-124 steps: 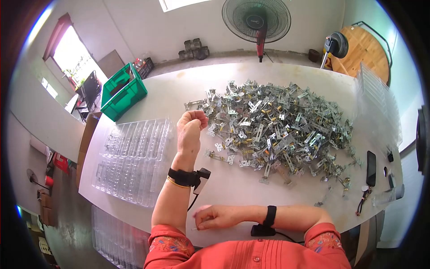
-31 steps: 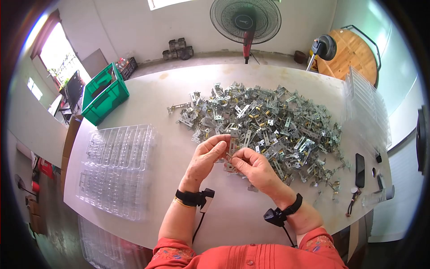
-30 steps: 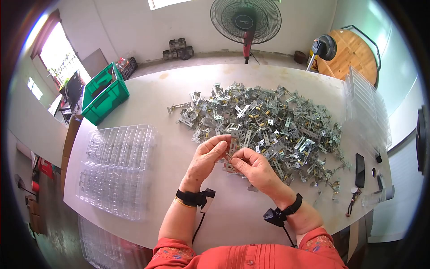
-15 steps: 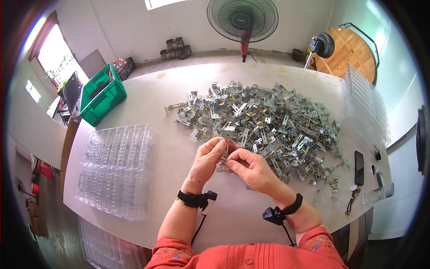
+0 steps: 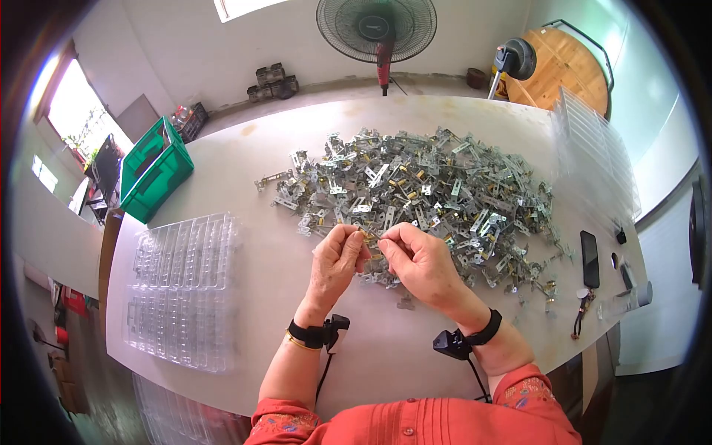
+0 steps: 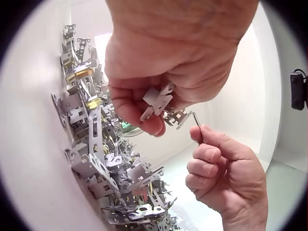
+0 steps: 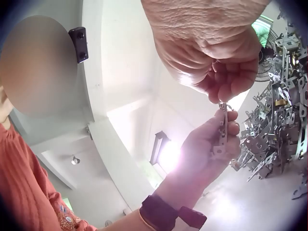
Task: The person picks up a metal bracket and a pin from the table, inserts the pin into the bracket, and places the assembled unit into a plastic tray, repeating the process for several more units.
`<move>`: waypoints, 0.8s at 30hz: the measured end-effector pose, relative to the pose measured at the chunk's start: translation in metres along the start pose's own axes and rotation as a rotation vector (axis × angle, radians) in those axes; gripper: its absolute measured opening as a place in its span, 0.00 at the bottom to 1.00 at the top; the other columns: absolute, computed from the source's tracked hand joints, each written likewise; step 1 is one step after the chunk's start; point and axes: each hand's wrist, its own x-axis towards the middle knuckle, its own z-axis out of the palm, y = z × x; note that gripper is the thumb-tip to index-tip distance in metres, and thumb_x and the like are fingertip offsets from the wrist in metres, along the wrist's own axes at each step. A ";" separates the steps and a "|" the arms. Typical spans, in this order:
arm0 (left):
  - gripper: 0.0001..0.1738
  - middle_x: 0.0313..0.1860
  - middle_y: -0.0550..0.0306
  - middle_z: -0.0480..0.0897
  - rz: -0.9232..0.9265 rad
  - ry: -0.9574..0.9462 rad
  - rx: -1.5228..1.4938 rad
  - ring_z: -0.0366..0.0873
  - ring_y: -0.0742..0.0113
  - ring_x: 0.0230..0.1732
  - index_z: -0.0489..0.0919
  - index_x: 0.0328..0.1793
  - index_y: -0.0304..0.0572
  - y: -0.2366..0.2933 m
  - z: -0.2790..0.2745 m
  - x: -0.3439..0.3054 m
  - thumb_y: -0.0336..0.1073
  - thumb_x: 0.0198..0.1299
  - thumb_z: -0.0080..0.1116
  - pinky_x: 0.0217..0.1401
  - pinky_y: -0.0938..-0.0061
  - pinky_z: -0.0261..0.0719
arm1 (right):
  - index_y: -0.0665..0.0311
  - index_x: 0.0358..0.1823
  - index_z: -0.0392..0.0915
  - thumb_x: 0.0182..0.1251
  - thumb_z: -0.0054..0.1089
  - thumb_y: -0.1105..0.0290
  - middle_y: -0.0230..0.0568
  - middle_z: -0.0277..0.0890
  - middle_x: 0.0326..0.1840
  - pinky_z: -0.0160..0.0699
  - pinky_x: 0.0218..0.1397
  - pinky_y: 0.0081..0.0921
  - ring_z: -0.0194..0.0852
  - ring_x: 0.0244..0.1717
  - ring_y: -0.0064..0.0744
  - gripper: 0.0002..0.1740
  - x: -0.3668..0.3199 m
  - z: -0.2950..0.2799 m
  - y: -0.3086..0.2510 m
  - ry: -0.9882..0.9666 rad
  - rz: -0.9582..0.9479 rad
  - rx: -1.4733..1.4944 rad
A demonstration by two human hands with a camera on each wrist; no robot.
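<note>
My left hand (image 5: 335,268) grips a silver socket-like metal bracket (image 6: 160,102) with tabs and holes, its long strip (image 7: 224,127) lying along the fingers in the right wrist view. Facing it, my right hand (image 5: 426,267) pinches a thin metal pin (image 6: 198,121) between thumb and forefinger. The pin's tip is right at the bracket's end in the left wrist view. Both hands are raised over the near edge of a large heap of similar metal brackets (image 5: 445,185), some with yellow parts. The fingers hide part of the held bracket.
Clear plastic trays (image 5: 182,289) lie at the left of the white table (image 5: 356,356), with a green crate (image 5: 157,178) behind them. More clear trays (image 5: 593,159) stand at the right, near a phone (image 5: 589,258) and a clear bottle (image 5: 621,302).
Earlier, my left hand was raised beside the heap and my right was low near the table's front. Both then met at a bracket, which has since tipped down from standing upright.
</note>
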 end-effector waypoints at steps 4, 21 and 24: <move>0.10 0.30 0.62 0.80 0.026 0.005 0.036 0.72 0.80 0.26 0.77 0.47 0.37 -0.004 0.000 0.000 0.36 0.78 0.51 0.29 0.84 0.71 | 0.67 0.45 0.79 0.75 0.60 0.71 0.29 0.79 0.27 0.73 0.30 0.17 0.74 0.27 0.13 0.06 0.001 -0.001 0.001 0.008 0.017 -0.038; 0.05 0.26 0.58 0.81 0.228 0.074 0.310 0.78 0.75 0.29 0.78 0.46 0.35 -0.006 0.001 -0.001 0.30 0.72 0.58 0.34 0.77 0.77 | 0.64 0.53 0.73 0.74 0.60 0.68 0.42 0.80 0.25 0.75 0.30 0.30 0.81 0.24 0.33 0.12 0.001 -0.005 0.002 0.022 -0.014 -0.037; 0.05 0.26 0.57 0.81 0.273 0.057 0.325 0.78 0.73 0.28 0.78 0.45 0.36 -0.011 0.001 0.000 0.30 0.72 0.59 0.33 0.76 0.77 | 0.66 0.54 0.73 0.76 0.58 0.68 0.39 0.81 0.26 0.76 0.31 0.26 0.79 0.25 0.26 0.12 0.000 -0.004 -0.004 0.014 0.016 0.085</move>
